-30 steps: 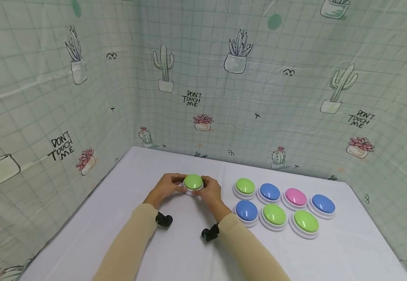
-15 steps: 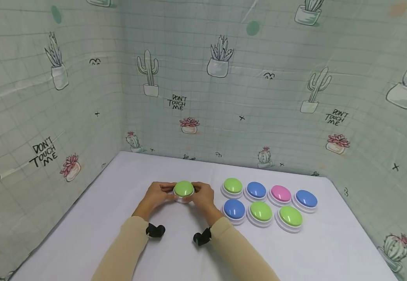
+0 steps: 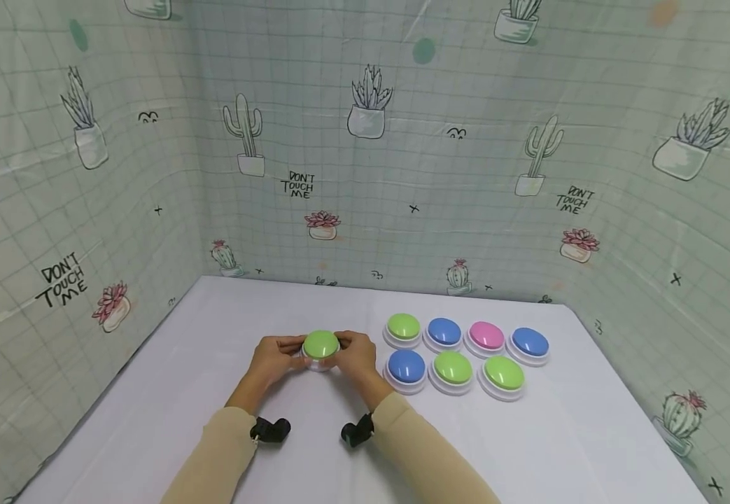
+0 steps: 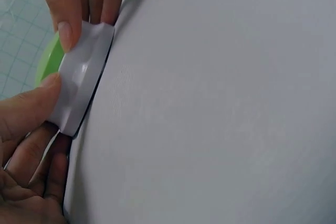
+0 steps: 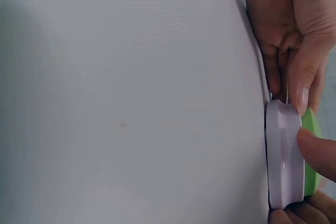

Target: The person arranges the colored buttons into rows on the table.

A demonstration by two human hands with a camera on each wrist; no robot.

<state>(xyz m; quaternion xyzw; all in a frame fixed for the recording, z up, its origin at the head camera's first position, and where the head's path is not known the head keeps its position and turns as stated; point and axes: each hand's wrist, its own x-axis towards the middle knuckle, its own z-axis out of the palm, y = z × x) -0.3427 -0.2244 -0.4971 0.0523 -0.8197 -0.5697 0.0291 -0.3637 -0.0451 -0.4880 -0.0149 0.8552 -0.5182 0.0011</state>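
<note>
In the head view, a green-domed push button (image 3: pixel 321 344) with a white round base sits on the white table between both hands. My left hand (image 3: pixel 271 359) grips its left side and my right hand (image 3: pixel 358 357) its right side. Close up in the left wrist view, both thumbs press the near wall of the white base (image 4: pixel 86 74), just under the green dome, while other fingers wrap its sides. The right wrist view has the same grip, the base (image 5: pixel 286 156) standing upright, its underside right at the tabletop. The fingers behind the button are partly hidden.
To the right stand two rows of similar buttons: green (image 3: pixel 404 326), blue (image 3: pixel 444 331), pink (image 3: pixel 487 335) and blue (image 3: pixel 530 341) behind; blue (image 3: pixel 406 366), green (image 3: pixel 453 367) and green (image 3: pixel 504 373) in front. Cactus-print cloth walls (image 3: pixel 314 140) border the table (image 3: pixel 264 301).
The head view has swung to the right, so table and hands shift left in it. Both hands keep their hold on the green button, which shows no clear move over the table.
</note>
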